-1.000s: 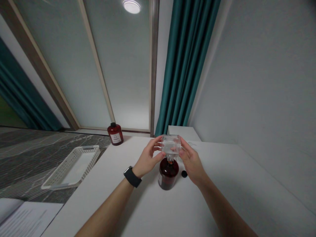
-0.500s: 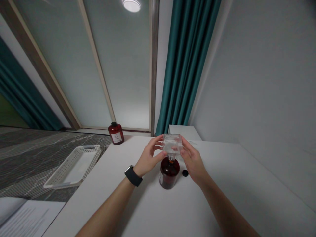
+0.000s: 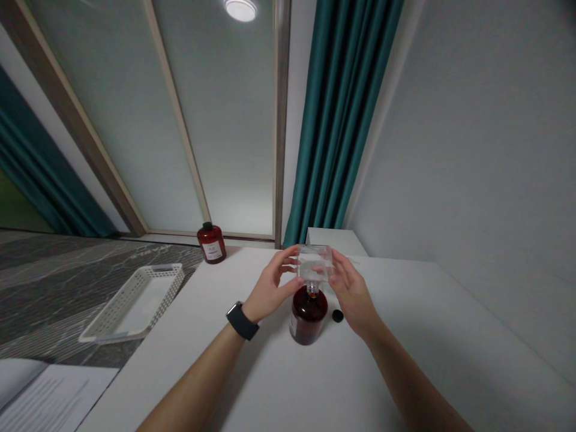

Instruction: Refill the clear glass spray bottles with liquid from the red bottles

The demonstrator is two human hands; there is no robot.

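Between my hands is a clear, square glass bottle (image 3: 314,261), turned upside down. Its neck meets the mouth of a dark red-brown bottle (image 3: 308,315) that stands upright on the white table. My left hand (image 3: 275,283), with a black watch at the wrist, closes on the glass bottle's left side. On its right side, the fingers of my right hand (image 3: 351,290) press against the glass. A small black cap (image 3: 337,315) lies on the table just right of the dark bottle. How far the necks overlap I cannot tell.
A second red-brown bottle (image 3: 211,243) with a black cap and white label stands at the table's far left corner. Left of the table are a white perforated basket (image 3: 130,300) and open printed pages (image 3: 58,393). A white box (image 3: 335,241) sits beyond the far edge.
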